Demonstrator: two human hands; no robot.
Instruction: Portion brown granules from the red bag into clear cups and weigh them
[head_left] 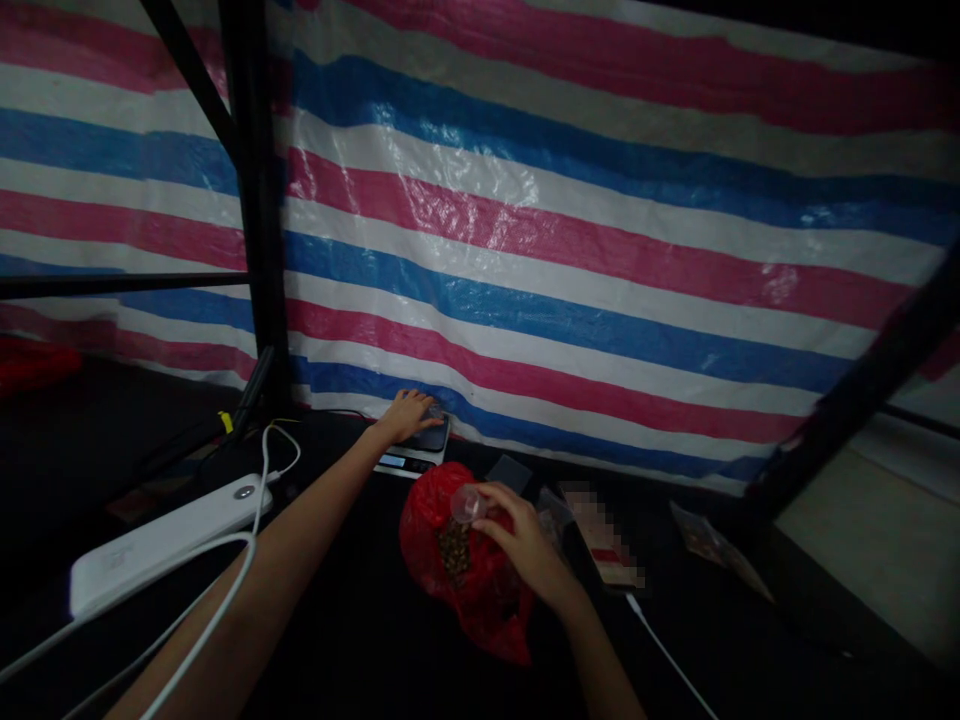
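Nearest the wearer, the right hand (525, 545) is closed around a small clear plastic cup (469, 504), which it holds tilted directly over a red plastic bag (480, 610). The bag lies on a dark work surface (337, 650), its folds gathered loosely around an opening where brown granules (454, 550) show; this placement appears to keep the cup over the bag, so any loose granules would land there. A white power bank (169, 545) lies to the left beside the left forearm, with a white cable (225, 590) running from it across the lower left. To the right of the right hand lie a packet with pixelated markings (600, 535) and a separate white cable (667, 660). Farther out, the left hand (409, 415) rests on a digital scale (397, 460) with its fingers lightly curved; whether it grips anything there cannot be told. The hand sits toward the rear of the scale, leaving the lit display uncovered, though its reading is not legible. Behind the scale, a striped tarpaulin (525, 250) hangs against a black metal frame (259, 200).
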